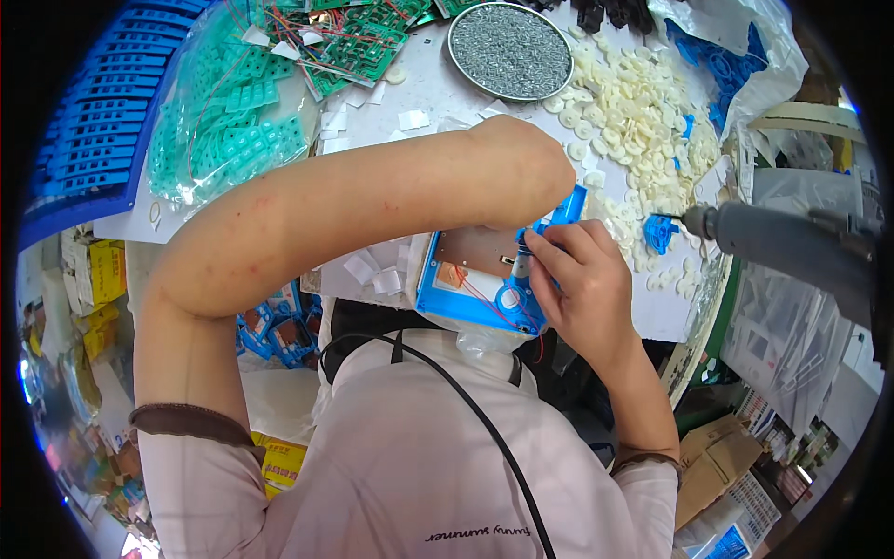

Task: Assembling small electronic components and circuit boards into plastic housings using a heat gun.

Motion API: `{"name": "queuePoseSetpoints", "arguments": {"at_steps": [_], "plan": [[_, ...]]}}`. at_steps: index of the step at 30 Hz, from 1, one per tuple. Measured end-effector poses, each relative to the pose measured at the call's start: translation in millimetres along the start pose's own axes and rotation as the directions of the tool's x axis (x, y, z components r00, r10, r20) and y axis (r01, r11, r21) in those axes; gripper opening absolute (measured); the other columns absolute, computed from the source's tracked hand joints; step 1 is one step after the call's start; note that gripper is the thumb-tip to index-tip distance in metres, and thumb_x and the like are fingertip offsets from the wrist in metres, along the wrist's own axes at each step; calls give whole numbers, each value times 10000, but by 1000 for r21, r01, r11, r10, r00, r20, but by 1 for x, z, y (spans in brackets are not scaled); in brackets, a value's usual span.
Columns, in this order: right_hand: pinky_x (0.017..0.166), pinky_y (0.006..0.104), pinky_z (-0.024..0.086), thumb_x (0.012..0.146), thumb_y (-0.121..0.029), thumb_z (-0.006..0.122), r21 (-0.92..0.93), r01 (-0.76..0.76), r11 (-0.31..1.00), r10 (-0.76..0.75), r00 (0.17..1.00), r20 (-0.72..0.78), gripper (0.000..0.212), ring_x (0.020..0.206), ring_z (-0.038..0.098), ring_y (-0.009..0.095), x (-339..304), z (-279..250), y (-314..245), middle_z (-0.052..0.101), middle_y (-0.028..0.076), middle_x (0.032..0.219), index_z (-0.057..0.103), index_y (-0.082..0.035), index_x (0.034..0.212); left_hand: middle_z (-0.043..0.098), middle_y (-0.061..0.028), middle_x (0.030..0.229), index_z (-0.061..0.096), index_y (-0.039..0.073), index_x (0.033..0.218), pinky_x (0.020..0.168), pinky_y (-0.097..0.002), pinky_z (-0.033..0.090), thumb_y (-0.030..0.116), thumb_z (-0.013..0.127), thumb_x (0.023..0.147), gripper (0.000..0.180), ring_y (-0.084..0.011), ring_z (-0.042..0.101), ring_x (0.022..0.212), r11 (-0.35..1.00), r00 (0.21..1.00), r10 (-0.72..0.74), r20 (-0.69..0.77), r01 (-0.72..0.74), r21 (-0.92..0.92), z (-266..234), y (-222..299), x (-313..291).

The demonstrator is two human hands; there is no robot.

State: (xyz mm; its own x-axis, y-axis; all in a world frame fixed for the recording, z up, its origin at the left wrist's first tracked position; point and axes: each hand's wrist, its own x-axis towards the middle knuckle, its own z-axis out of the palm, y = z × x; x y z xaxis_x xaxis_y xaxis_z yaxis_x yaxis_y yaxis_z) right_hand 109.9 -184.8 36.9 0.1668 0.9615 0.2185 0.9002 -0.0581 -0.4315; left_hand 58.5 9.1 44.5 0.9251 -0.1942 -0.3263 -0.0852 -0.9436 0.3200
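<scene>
Blue case (456, 307) partly behind left hand (523, 172)

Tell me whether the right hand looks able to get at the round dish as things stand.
Probably, but not straight: the left hand lies between the right hand and the round dish. Going round over the pale discs looks freer.

Right hand (591, 291) reaches into blue casing (456, 305) at near edge of worktop (656, 321); left hand (529, 182) bends over casing, fingers hidden. Round dish (511, 98) of metal parts (510, 51) near far edge.
</scene>
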Motion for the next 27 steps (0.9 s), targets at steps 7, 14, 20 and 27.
{"name": "queuePoseSetpoints", "arguments": {"at_steps": [7, 14, 20, 27], "plan": [[711, 387, 521, 778, -55, 727, 8, -43, 999, 43, 999, 21, 299, 842, 603, 296, 1, 1, 5, 651, 101, 914, 712, 0, 1071, 728, -187, 861, 748, 36, 852, 670, -445, 588, 97, 666, 769, 132, -346, 730, 821, 999, 995, 41, -91, -42, -16, 5, -4, -2], [710, 387, 517, 760, -49, 720, -95, -34, 995, 38, 998, 43, 387, 883, 576, 297, -1, 5, -6, 614, 100, 981, 678, 0, 1141, 729, -142, 803, 735, 39, 773, 634, -416, 585, 120, 671, 779, 103, -316, 728, 750, 983, 985, 162, -56, -155, 103, 3, 2, -1], [684, 393, 505, 711, -66, 727, -190, -23, 982, 41, 995, 88, 494, 876, 564, 284, -1, 7, -11, 572, 103, 939, 652, 30, 1190, 712, -125, 836, 659, 41, 920, 639, -399, 578, 140, 683, 794, 162, -303, 716, 770, 994, 977, 109, -183, -102, 47, 16, 1, -2], [703, 375, 518, 708, -75, 734, -182, 44, 982, -25, 994, 105, 505, 875, 571, 278, -5, 2, -9, 581, 105, 940, 655, 46, 1192, 657, -106, 1077, 651, 6, 1049, 812, -391, 555, 133, 707, 806, 280, -289, 637, 1040, 991, 883, 63, -465, -109, -73, 43, 11, -64]]}}
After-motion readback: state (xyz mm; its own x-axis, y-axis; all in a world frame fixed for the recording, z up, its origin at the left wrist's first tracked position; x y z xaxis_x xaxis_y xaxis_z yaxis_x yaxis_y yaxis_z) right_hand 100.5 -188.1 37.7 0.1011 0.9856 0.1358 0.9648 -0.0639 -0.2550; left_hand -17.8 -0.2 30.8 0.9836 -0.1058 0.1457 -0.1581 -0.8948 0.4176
